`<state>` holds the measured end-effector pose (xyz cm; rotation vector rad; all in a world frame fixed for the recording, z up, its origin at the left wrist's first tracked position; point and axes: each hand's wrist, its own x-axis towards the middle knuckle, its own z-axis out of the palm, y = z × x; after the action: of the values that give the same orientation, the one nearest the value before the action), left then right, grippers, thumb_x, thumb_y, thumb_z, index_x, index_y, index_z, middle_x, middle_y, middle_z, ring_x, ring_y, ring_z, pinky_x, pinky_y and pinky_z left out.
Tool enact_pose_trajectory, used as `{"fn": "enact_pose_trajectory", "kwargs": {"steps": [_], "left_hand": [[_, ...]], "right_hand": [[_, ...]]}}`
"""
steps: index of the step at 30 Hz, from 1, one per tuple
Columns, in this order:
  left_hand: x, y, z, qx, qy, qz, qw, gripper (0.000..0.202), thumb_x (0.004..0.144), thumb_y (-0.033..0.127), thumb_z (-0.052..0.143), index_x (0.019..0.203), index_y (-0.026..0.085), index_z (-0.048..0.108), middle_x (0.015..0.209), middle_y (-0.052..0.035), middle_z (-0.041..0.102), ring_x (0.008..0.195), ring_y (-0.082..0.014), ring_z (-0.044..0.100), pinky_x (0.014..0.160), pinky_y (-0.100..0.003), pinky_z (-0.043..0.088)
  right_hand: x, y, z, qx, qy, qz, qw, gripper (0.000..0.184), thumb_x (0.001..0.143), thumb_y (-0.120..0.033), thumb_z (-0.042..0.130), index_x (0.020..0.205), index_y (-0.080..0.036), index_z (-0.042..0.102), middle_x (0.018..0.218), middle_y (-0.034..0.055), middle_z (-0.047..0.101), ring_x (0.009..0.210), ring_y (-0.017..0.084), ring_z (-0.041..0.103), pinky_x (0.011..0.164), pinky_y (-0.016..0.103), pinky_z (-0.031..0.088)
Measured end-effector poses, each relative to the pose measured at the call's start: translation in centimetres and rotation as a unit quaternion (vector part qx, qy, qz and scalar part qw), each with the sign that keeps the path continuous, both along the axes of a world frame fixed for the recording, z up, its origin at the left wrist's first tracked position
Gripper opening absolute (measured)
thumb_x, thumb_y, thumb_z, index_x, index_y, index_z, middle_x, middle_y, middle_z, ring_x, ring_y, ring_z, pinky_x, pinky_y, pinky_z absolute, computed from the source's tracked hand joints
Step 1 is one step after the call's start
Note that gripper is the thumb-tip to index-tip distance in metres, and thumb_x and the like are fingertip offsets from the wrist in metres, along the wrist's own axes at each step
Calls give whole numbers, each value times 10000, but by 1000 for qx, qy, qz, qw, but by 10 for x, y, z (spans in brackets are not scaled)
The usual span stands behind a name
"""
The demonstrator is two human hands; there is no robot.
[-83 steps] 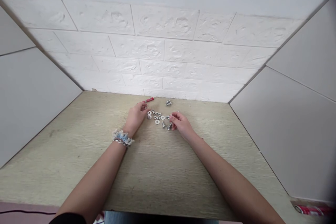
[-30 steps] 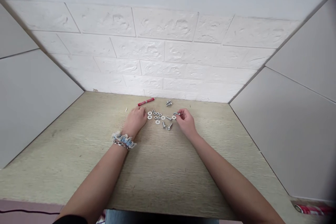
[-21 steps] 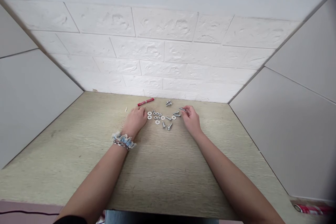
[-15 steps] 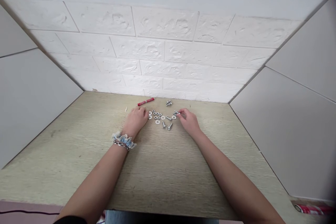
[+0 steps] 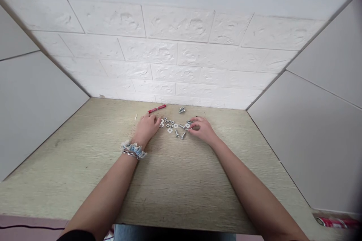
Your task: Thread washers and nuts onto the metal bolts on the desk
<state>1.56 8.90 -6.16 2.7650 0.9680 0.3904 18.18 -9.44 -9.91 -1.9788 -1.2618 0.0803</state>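
Flat round silver washers (image 5: 168,130), dark-holed nuts (image 5: 170,121) in a close cluster and shiny bolts (image 5: 177,133) on their sides lie on the pale, streaky table (image 5: 169,180) before me. The left hand (image 5: 146,128) is just beside them, fingers curled (around what, if anything, I cannot tell). The right hand (image 5: 204,130) has thumb and forefinger parted about one washer (image 5: 187,125); whether it grips a bolt, I can't tell.

Toward the far edge of the surface (image 5: 175,180), the right hand (image 5: 201,128) curls beside a flat washer (image 5: 186,125) and bolts (image 5: 177,133), the left hand (image 5: 146,128) resting near nuts (image 5: 169,121).
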Motion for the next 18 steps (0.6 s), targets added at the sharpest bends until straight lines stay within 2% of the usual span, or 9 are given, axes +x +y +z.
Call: {"fn": "enact_pose_trajectory", "kwargs": {"steps": [8, 11, 13, 15, 18], "left_hand": [[1, -1, 1, 45, 14, 7, 999, 429, 844, 467, 337, 843, 153, 630, 938, -117, 600, 835, -247, 580, 742, -352, 442], [0, -1, 1, 80, 8, 9, 997, 404, 848, 434, 342, 828, 152, 630, 931, -112, 605, 833, -247, 586, 767, -364, 435], [-1, -2, 2, 101, 6, 11, 995, 383, 854, 398, 339, 816, 150, 629, 923, -111, 609, 834, -246, 590, 770, -365, 433], [-1, -4, 6, 116, 2, 10, 993, 380, 864, 368, 323, 804, 148, 627, 919, -114, 615, 837, -243, 594, 762, -359, 434], [0, -10, 19, 108, 14, 8, 994, 437, 890, 373, 270, 782, 147, 627, 865, -116, 637, 816, -243, 607, 734, -350, 441]], "right_hand": [[-3, 0, -5, 4, -61, 14, 998, 103, 655, -302, 664, 659, -211, 617, 1096, 77, 577, 1063, 253, 479, 923, 446, 354], [-5, -2, 0, 55, -96, 14, 994, 115, 676, -290, 649, 666, -204, 573, 1020, 75, 604, 997, 229, 521, 884, 415, 388], [-6, -4, 8, 131, -141, -2, 981, 151, 733, -250, 598, 620, -199, 511, 808, 45, 621, 825, 179, 563, 801, 357, 425], [-6, -8, 22, 211, -199, -43, 956, 267, 791, -220, 536, 547, -198, 429, 559, -2, 513, 590, 130, 505, 630, 292, 420], [-9, -20, 58, 290, -228, -86, 925, 334, 829, -219, 499, 519, -195, 377, 472, -27, 397, 465, 99, 404, 483, 260, 340]]}}
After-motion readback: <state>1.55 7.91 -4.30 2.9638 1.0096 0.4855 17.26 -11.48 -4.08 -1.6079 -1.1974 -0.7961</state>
